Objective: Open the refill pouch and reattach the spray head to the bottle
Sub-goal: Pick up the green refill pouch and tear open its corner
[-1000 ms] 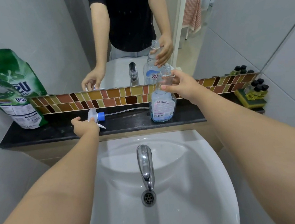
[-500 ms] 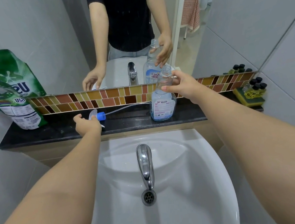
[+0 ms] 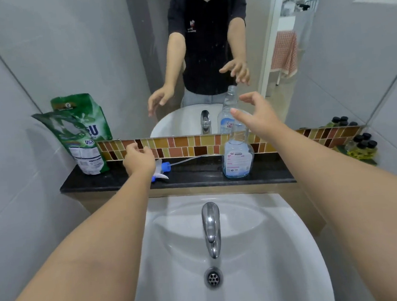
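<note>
- Both hands have let go since a moment ago: the right hand [image 3: 259, 116] hovers spread-fingered beside the bottle [image 3: 238, 155], and the left hand [image 3: 139, 158], loosely curled and empty, hangs over the spray head [image 3: 162, 169].
- Bottle stands uncapped on the black ledge [image 3: 194, 176].
- Green refill pouch [image 3: 82, 138] stands upright at the ledge's left end.

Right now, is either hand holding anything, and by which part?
Nothing is held. The left hand hovers open above the spray head; the right hand is open beside the bottle neck.

White sink [image 3: 262, 276] up front, chrome tap [image 3: 211, 227] at its back rim, drain [image 3: 213, 277] just below tap. Small dark-capped bottles [image 3: 362, 144] far right behind sink, mirror [image 3: 209, 54] above.
</note>
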